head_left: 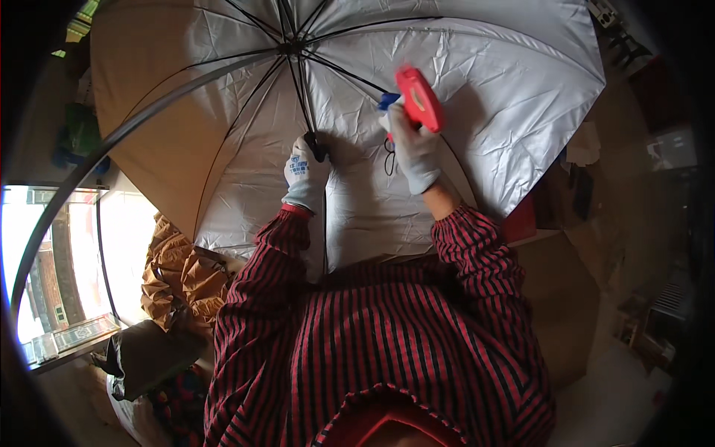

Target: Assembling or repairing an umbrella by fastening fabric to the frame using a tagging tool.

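Note:
An opened umbrella [387, 201] spreads in front of me with its silvery inner side facing me. Its thin black ribs meet at a dark hub [290, 49] at the far middle. My left hand [306, 170], in a white glove with blue print, is closed around a black rib, where a small dark piece sticks out by the fingers. My right hand [414, 149], also gloved, grips a red hand tool [421, 100], blurred by motion and held off the cloth; its exact kind is unclear. Something blue shows beside the fingers, and a thin black loop [389, 158] hangs below.
A long grey bar [149, 119] runs from the hub in a curve to the lower left. Crumpled brown paper [186, 276] and a dark bag [156, 361] lie at left, near a bright opening [130, 238]. Brown cardboard [562, 305] stands at right.

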### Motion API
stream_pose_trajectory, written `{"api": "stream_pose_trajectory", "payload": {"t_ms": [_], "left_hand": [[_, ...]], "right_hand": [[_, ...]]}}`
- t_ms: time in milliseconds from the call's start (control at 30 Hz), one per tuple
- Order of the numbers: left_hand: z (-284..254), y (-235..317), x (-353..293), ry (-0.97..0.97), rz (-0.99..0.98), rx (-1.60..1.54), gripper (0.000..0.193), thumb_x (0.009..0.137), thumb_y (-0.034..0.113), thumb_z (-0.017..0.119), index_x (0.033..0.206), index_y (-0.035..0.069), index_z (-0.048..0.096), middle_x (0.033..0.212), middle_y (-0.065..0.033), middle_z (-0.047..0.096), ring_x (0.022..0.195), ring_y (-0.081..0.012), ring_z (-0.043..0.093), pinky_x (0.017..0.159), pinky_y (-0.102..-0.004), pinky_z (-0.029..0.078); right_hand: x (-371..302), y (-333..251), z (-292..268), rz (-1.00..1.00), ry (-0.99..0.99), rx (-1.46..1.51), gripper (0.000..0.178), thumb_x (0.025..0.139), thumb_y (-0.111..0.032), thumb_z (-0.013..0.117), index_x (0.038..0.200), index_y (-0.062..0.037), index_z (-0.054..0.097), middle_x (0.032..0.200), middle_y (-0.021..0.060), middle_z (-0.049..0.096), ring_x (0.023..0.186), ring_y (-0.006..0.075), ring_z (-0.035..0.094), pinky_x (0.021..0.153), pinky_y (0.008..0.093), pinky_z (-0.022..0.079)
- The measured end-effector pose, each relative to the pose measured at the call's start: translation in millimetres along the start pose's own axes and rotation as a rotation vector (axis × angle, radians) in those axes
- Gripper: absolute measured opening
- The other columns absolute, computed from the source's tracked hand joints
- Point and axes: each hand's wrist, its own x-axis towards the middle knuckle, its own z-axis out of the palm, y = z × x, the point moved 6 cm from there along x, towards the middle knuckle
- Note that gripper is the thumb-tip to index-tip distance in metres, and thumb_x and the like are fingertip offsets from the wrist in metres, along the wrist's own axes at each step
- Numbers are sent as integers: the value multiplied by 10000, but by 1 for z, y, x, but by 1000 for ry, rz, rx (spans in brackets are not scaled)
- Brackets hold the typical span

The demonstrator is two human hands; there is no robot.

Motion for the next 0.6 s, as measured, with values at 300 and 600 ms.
{"api": "stream_pose_trajectory", "payload": {"t_ms": [300, 600], "left_hand": [[-17, 3, 6, -22, -9, 146, 424, 800, 301, 645, 1132, 63, 534, 1018, -165, 655, 888, -370, 653, 762, -462, 516], [-24, 46, -5, 214, 288, -437, 217, 845, 150, 626, 1025, 43, 685, 809, -107, 700, 690, -171, 661, 630, -318, 517]], "right_hand": [[-35, 65, 43, 166, -355, 76, 116, 863, -145, 637, 918, -46, 614, 713, -47, 552, 586, 44, 490, 510, 249, 411], [-33, 77, 40, 281, -272, 131, 140, 856, -143, 630, 937, -29, 631, 735, -58, 557, 648, 40, 480, 564, 247, 415]]}}
